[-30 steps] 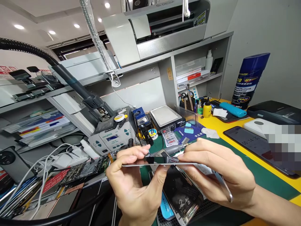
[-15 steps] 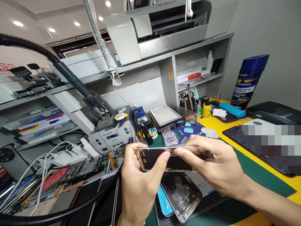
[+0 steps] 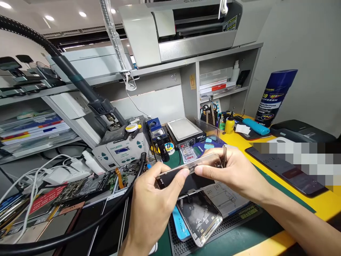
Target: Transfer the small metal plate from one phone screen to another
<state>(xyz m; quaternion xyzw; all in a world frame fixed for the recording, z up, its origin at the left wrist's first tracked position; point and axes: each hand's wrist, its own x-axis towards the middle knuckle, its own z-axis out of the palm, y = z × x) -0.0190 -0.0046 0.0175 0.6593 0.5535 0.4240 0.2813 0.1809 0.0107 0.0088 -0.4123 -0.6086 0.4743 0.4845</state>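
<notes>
You face a grey shelving unit (image 3: 186, 76) at the far side of the bench; its top shelf carries a large silver-grey machine (image 3: 181, 28). A plain grey wall (image 3: 293, 35) closes your right side. Round recessed ceiling lights (image 3: 49, 17) glow far left, giving bright, even light. Your bench top (image 3: 323, 204) is yellow on the right, with a dark green mat (image 3: 287, 197) laid over it. An open cubby (image 3: 223, 83) in the shelving holds flat boxes and a white bottle. To your left, lower shelves (image 3: 34, 128) hold stacked coloured sheets
</notes>
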